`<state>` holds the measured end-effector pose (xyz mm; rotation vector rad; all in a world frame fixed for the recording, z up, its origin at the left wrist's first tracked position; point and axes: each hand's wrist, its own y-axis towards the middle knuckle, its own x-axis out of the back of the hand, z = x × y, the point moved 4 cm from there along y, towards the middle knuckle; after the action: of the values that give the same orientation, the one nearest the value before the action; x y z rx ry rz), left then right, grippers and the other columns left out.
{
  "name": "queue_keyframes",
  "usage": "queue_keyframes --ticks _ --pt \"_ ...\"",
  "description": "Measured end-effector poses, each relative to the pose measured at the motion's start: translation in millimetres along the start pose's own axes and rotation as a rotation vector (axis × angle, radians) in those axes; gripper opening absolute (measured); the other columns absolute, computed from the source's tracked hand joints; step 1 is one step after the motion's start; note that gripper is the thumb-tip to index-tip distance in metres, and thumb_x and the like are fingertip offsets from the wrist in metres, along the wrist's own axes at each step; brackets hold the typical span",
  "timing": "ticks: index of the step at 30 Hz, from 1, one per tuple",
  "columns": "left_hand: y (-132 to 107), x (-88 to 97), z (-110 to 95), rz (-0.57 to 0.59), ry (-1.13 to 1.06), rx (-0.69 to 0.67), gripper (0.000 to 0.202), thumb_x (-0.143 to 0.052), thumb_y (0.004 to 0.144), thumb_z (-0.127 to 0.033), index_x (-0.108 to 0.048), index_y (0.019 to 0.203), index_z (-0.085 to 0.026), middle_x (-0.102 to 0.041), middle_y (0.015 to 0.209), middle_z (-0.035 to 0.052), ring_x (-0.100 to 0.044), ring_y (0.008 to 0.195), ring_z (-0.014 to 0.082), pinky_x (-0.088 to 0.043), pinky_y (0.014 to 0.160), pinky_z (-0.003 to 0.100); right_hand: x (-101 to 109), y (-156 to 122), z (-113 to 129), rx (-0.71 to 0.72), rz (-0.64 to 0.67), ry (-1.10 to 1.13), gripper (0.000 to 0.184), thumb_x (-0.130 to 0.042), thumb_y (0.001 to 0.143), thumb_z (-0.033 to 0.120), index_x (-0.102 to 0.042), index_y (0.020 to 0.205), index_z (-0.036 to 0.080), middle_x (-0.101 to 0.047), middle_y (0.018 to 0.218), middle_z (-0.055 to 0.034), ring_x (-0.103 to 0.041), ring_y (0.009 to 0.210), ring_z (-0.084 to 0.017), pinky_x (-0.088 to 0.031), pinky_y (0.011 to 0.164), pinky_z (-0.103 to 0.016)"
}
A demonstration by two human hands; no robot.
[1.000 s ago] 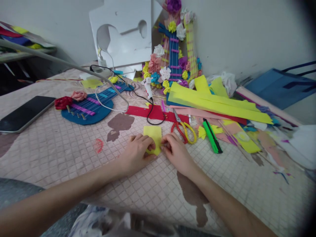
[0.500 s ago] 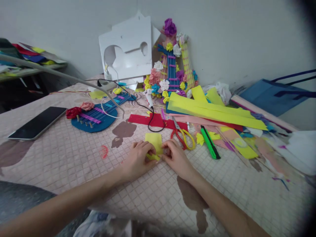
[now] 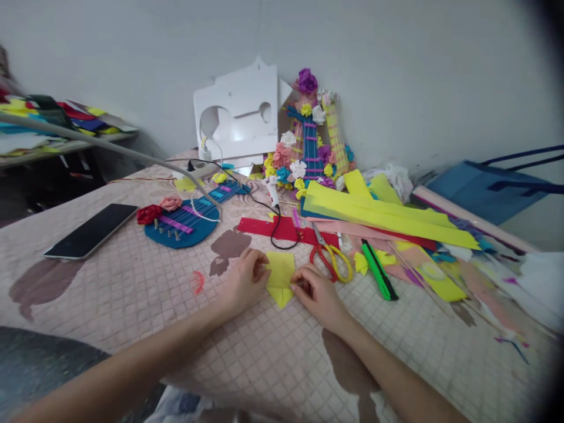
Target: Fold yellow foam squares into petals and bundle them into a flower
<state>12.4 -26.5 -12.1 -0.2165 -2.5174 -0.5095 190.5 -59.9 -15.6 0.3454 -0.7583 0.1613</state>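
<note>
A small piece of yellow crepe paper (image 3: 281,271) lies between my hands, its near end folded to a point facing me. My left hand (image 3: 248,276) pinches its left edge, fingers closed. On the other side, my right hand (image 3: 318,294) grips the right edge near the folded corner between thumb and fingers. Just beyond my right hand rest scissors (image 3: 330,254) with red and yellow handles. A green utility knife (image 3: 379,271) lies further right. Behind the paper are red strips (image 3: 268,228) and a white glue gun (image 3: 272,192) with a black cord.
A blue paper guitar (image 3: 187,223) with flowers and a phone (image 3: 92,231) lie on the left. Decorated guitars (image 3: 311,147) and a white foam board (image 3: 247,126) lean at the wall. Yellow strips (image 3: 388,212) and scraps cover the right side. A grey cable (image 3: 132,150) crosses the upper left.
The near end of the yellow paper, bunched under my fingers before, now shows a flat pointed fold. My hands have moved apart to its two sides. The camera view has tilted up slightly.
</note>
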Motion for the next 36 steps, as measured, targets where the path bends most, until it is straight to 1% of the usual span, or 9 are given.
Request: queue_keyframes --ticks 3,6,8,12,20,24,27,31,36 --pt "5 4.1 4 0.022 0.005 0.019 0.008 -0.049 0.074 -0.015 -0.052 0.081 -0.017 -0.052 0.078 0.0007 -0.050 0.061 0.0112 -0.042 0.055 0.024 0 0 0 0.011 0.001 0.009 0.007 -0.053 0.081 0.014 -0.055 0.084 0.019 -0.053 0.085 -0.0013 -0.051 0.066 -0.012 -0.043 0.060 -0.025" --pt "16 7.6 13 0.097 0.033 0.065 0.007 -0.048 0.076 -0.019 -0.053 0.081 -0.017 -0.057 0.075 0.0013 -0.053 0.064 0.0128 -0.043 0.057 0.024 0 -1 0 0.008 -0.002 0.010 0.008 -0.054 0.081 0.014 -0.056 0.086 0.019 -0.053 0.085 -0.0013 -0.052 0.068 -0.013 -0.043 0.061 -0.026" --pt "25 9.3 17 0.154 0.063 0.090 0.009 -0.048 0.078 -0.022 -0.055 0.079 -0.017 -0.059 0.070 0.0009 -0.053 0.061 0.0128 -0.041 0.055 0.023 0 -1 -1 0.008 -0.003 0.008 0.008 -0.054 0.081 0.014 -0.056 0.087 0.019 -0.053 0.085 -0.0013 -0.052 0.068 -0.013 -0.043 0.061 -0.026" --pt "42 11.2 18 0.207 0.123 0.078 0.014 -0.050 0.076 -0.027 -0.056 0.070 -0.016 -0.055 0.058 -0.0009 -0.048 0.052 0.0120 -0.034 0.050 0.023 -1 -2 -1 0.017 0.014 0.015 0.008 -0.053 0.081 0.014 -0.055 0.087 0.020 -0.053 0.087 -0.0015 -0.051 0.067 -0.012 -0.044 0.061 -0.026" --pt "55 9.1 21 0.254 0.222 0.050 0.027 -0.048 0.077 -0.036 -0.050 0.059 -0.017 -0.050 0.054 -0.0009 -0.042 0.051 0.0118 -0.026 0.051 0.025 0 -3 1 0.045 0.027 0.000 0.011 -0.053 0.081 0.012 -0.055 0.088 0.020 -0.053 0.090 -0.0024 -0.053 0.072 -0.013 -0.045 0.063 -0.026" --pt "59 8.4 22 0.255 0.241 0.049 0.034 -0.044 0.080 -0.037 -0.047 0.053 -0.017 -0.049 0.050 -0.0009 -0.040 0.049 0.0110 -0.024 0.050 0.025 -1 -3 0 0.048 0.036 -0.015 0.012 -0.053 0.081 0.012 -0.056 0.089 0.020 -0.053 0.091 -0.0028 -0.053 0.074 -0.014 -0.045 0.065 -0.027" --pt "57 8.7 21 0.230 0.244 0.050 0.036 -0.042 0.082 -0.037 -0.046 0.053 -0.017 -0.049 0.049 -0.0008 -0.040 0.048 0.0108 -0.024 0.050 0.025 -1 -3 0 0.044 0.042 -0.024 0.012 -0.053 0.081 0.012 -0.056 0.089 0.020 -0.054 0.092 -0.0031 -0.054 0.075 -0.014 -0.045 0.065 -0.027" --pt "50 10.2 19 0.190 0.250 0.054 0.036 -0.040 0.084 -0.036 -0.046 0.055 -0.017 -0.051 0.052 -0.0002 -0.043 0.050 0.0116 -0.026 0.051 0.025 -1 -3 0 0.050 0.052 -0.035 0.011 -0.053 0.082 0.013 -0.055 0.090 0.020 -0.054 0.094 -0.0033 -0.054 0.075 -0.014 -0.045 0.065 -0.027" --pt "48 10.0 19 0.183 0.260 0.052 0.036 -0.037 0.087 -0.035 -0.051 0.060 -0.016 -0.055 0.056 0.0012 -0.047 0.053 0.0128 -0.028 0.053 0.025 0 -4 4 0.067 0.055 -0.035 0.012 -0.053 0.081 0.011 -0.056 0.090 0.019 -0.053 0.094 -0.0036 -0.054 0.077 -0.014 -0.046 0.068 -0.027"
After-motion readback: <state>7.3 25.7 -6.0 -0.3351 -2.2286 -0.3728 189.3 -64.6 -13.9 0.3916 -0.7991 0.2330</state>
